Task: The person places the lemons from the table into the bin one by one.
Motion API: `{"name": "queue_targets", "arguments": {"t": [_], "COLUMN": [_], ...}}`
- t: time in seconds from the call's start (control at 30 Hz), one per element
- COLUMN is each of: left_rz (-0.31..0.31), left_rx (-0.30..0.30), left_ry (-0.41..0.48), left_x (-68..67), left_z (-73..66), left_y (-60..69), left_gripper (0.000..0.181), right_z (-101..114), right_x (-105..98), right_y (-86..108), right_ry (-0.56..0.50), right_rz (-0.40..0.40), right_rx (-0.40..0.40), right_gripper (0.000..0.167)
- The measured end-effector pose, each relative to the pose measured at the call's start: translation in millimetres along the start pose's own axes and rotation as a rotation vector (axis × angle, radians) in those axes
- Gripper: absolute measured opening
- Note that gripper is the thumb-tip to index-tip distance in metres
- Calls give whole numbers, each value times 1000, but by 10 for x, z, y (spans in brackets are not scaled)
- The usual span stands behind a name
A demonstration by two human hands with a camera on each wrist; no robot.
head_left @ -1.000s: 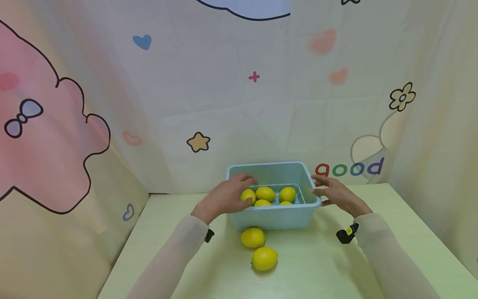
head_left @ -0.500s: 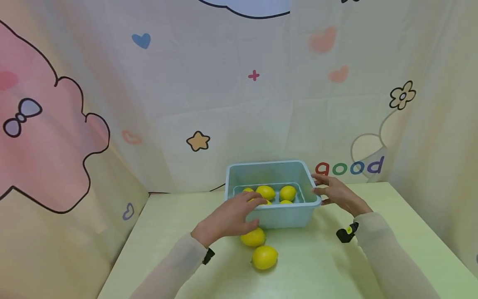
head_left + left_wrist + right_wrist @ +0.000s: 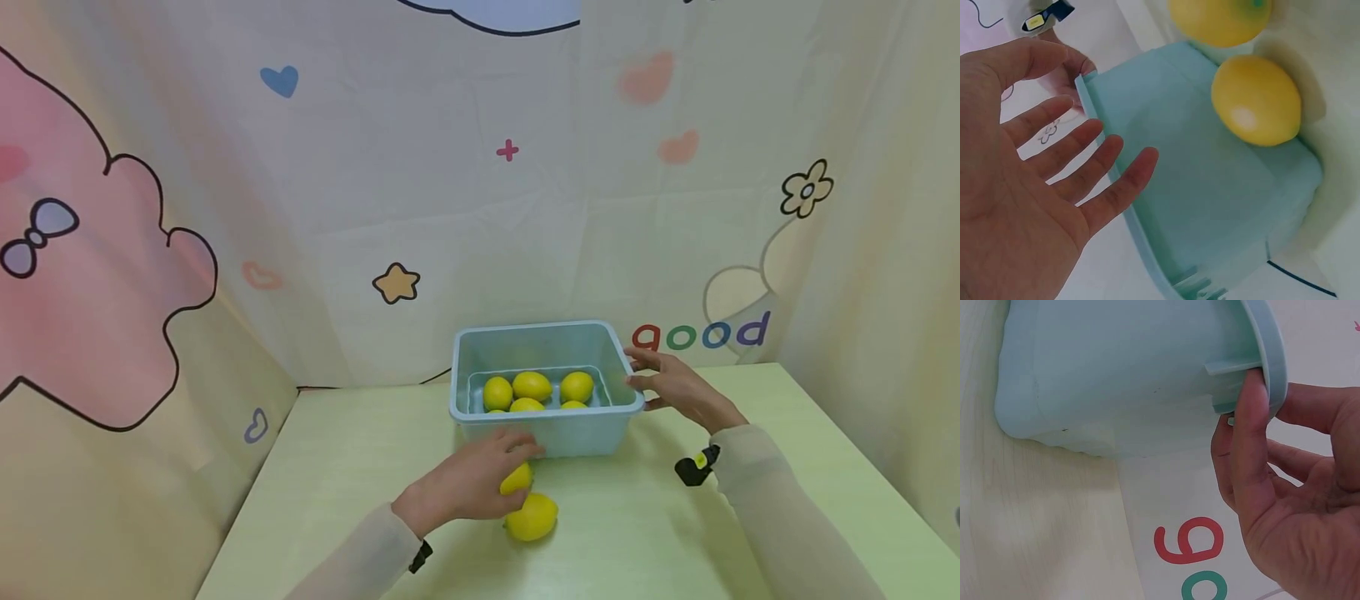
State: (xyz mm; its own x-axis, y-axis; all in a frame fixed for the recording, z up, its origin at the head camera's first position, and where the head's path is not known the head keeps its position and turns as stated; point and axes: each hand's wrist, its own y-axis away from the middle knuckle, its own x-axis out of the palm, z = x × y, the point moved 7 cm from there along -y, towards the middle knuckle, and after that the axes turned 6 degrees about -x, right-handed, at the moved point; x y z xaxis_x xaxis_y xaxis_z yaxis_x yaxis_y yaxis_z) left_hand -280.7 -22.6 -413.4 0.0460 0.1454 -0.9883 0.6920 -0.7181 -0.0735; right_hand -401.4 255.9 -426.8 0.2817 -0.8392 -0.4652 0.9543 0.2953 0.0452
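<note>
A light blue plastic bin (image 3: 573, 433) stands at the back of the table with several yellow lemons (image 3: 532, 385) inside. In front of it, a nearer lemon (image 3: 534, 518) and a farther lemon (image 3: 517, 478) lie on the tabletop. My left hand (image 3: 476, 477) hovers over these two, partly covering the farther one. In the left wrist view, its fingers (image 3: 1129, 187) are spread and the palm holds nothing. My right hand (image 3: 684, 390) pinches the bin's right rim; the right wrist view shows fingers (image 3: 1252, 437) on both sides of that rim (image 3: 1274, 362).
The pale green table (image 3: 360, 450) runs back to a printed curtain (image 3: 450, 208) just behind the bin. A dark cord (image 3: 435, 377) shows at the table's back edge. Black devices (image 3: 696, 467) sit at both wrists.
My left hand has come out from over the bin and moved down toward the front, over the lemons on the table. The right hand has stayed on the rim.
</note>
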Motion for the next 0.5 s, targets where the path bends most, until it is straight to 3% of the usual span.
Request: {"name": "queue_targets", "arguments": {"t": [0.2,0.5], "left_rz": [40,82], "left_rx": [-22,-3], "left_ry": [-6,-30], "left_x": [216,505], "left_z": [-3,-8], "left_y": [29,26], "left_gripper": [51,46], "right_z": [-9,-26], "right_x": [-2,-8], "right_y": [-5,-7], "right_ry": [-4,-15], "right_rz": [0,-5], "right_rx": [-8,-8], "right_gripper": [71,72]}}
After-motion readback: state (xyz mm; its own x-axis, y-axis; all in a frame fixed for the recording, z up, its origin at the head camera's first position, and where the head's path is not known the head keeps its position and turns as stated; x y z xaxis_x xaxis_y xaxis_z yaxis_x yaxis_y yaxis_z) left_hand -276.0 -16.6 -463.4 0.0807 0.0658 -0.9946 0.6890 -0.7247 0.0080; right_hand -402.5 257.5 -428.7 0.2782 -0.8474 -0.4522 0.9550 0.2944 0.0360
